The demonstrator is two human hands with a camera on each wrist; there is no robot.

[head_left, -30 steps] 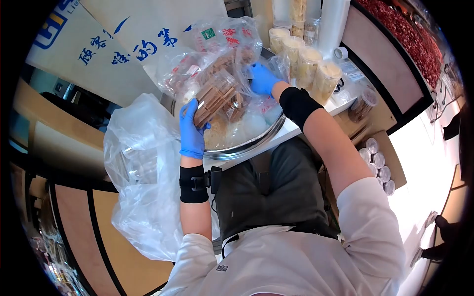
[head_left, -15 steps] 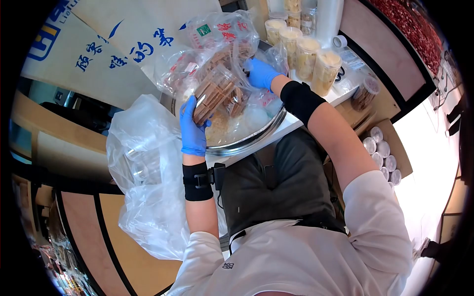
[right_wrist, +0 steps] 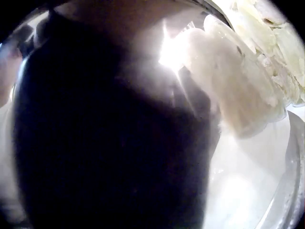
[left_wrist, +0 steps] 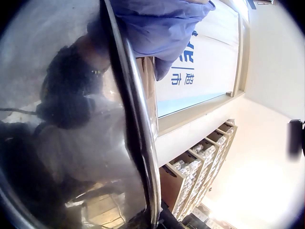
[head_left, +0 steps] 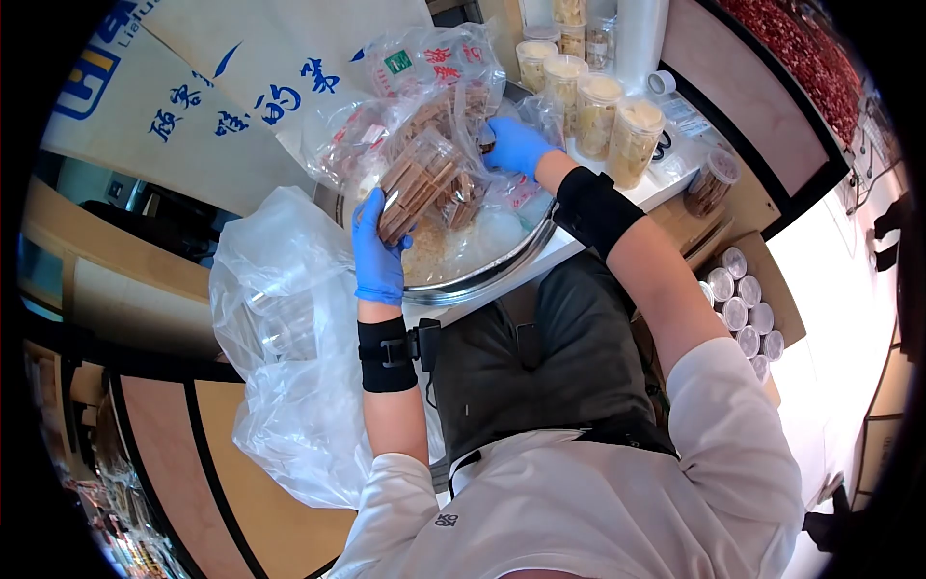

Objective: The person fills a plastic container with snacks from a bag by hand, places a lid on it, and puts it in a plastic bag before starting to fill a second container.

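The gloved fingers of the left hand (head_left: 379,253) are clasping the lower end of a clear container (head_left: 421,185), the thumb lying along its right side. The container is leaning with its upper end to the right, and brown bar-shaped pieces are showing through its wall. It is being held above a wide metal basin (head_left: 482,287), in front of a transparent bag (head_left: 451,118) in which more brown pieces are lying. The right hand (head_left: 518,148), also gloved in blue, is reaching to the right side of that bag; its fingertips are partly disappearing among plastic and brown pieces, so whether they are apart or pinching something cannot be told. The right wrist view is not settling it, since a dark shape is filling most of it. Beyond the brown pieces, a clear bag printed in red and green (head_left: 436,60) is spilling over the far side of the basin. The basin is resting on a white table (head_left: 666,195), where tall containers of pale slices (head_left: 637,145) are standing just beside the right hand, with a small roll of tape (head_left: 662,82) behind them. A jar of brown contents (head_left: 712,183) is sitting farther right, and lower down an open cardboard box (head_left: 776,280) is holding round-topped containers. Left of the basin a large translucent bag (head_left: 280,405) is hanging in folds, and behind it a pale banner (head_left: 217,92) is bearing blue lettering.
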